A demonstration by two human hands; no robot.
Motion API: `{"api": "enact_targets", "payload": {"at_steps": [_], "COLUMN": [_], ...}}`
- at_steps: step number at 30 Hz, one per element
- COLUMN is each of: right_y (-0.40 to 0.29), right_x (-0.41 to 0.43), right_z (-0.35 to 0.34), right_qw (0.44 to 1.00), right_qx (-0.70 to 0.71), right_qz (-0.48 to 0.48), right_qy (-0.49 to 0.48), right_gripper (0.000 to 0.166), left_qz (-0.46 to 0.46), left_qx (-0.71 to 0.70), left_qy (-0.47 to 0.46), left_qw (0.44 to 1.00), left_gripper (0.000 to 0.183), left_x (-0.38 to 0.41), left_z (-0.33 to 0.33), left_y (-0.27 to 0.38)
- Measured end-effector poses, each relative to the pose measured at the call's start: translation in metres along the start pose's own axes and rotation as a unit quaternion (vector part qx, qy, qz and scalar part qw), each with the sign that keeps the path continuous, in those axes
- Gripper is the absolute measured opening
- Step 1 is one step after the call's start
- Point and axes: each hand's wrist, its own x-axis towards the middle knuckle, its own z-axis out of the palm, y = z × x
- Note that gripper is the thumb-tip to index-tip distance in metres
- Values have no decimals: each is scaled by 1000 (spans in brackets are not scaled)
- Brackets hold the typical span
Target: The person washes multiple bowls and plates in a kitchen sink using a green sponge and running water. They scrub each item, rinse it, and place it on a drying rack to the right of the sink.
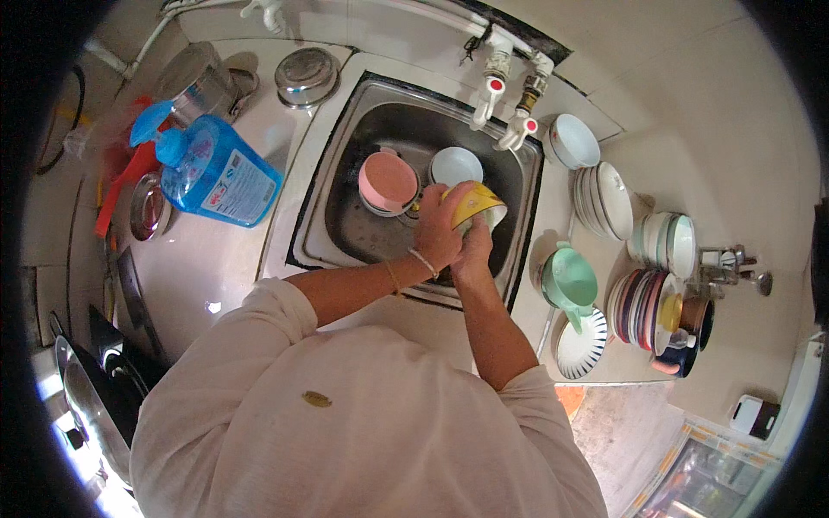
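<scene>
Over the right side of a stainless steel sink (369,249), a yellow bowl (471,202) is tilted on its side between my hands. My left hand (439,226), with bands at the wrist, grips the bowl's outside from the left. At its open side is my right hand (476,246), fingers reaching to the rim and partly hidden; whether they also hold a cloth or sponge is unclear. A pink bowl (388,181) rests on another dish in the sink, left of my hands. Behind the yellow bowl sits a white bowl (456,166).
Two white taps (487,103) overhang the sink's back right. A blue pump bottle (220,175) and an upturned metal bowl (307,76) occupy the left counter. Along the right stand stacked plates (638,307), white bowls (602,197), a green bowl (570,280) and a striped-rim plate (581,346).
</scene>
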Motion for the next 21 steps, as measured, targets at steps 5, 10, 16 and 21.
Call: {"api": "enact_targets", "payload": {"at_steps": [5, 10, 16, 21], "right_y": [-38, -82, -8, -10], "right_x": [4, 8, 15, 16], "right_z": [-13, 0, 2, -4], "right_qw": [818, 637, 964, 990], "right_qx": [-496, -544, 223, 115], "right_qz": [-281, -508, 96, 53], "right_qy": [-78, -200, -104, -56], "right_gripper": [33, 33, 34, 36], "left_qz": [-93, -103, 27, 89], "left_qx": [71, 38, 21, 11], "left_qy": [-265, -238, -15, -22], "left_qw": [957, 965, 999, 996], "left_gripper": [41, 34, 40, 41], "left_x": [42, 54, 47, 37], "left_z": [2, 16, 32, 20], "left_y": [-19, -20, 3, -9]}}
